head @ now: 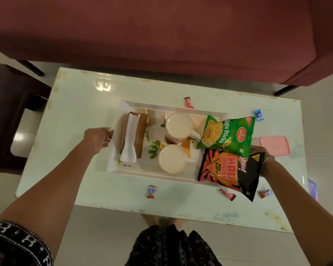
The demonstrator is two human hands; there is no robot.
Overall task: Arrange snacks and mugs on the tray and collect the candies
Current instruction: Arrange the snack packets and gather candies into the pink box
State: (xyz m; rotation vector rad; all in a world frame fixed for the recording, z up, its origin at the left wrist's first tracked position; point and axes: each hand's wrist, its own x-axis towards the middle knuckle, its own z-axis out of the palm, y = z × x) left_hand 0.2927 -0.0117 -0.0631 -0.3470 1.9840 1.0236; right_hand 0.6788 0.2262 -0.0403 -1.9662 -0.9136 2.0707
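A white tray (173, 107) sits in the middle of the glass table. It holds two cream mugs, the far mug (178, 126) and the near mug (172, 158), plus a brown napkin holder (132, 137). A green Soya Sticks packet (227, 134) and a black Mad Angles packet (231, 171) lie over the tray's right end. My left hand (98, 138) grips the tray's left rim. My right hand (258, 150) is at the right end, its fingers hidden under the packets. Several wrapped candies lie around the tray: a red candy (188, 102), a blue candy (259, 115), and a near candy (151, 191).
A pink lidded box (275, 145) sits on the table right of the tray. Two more candies (228, 194) (265, 193) lie near the front right. A maroon sofa (161, 35) stands behind the table and a dark chair (10, 112) to the left.
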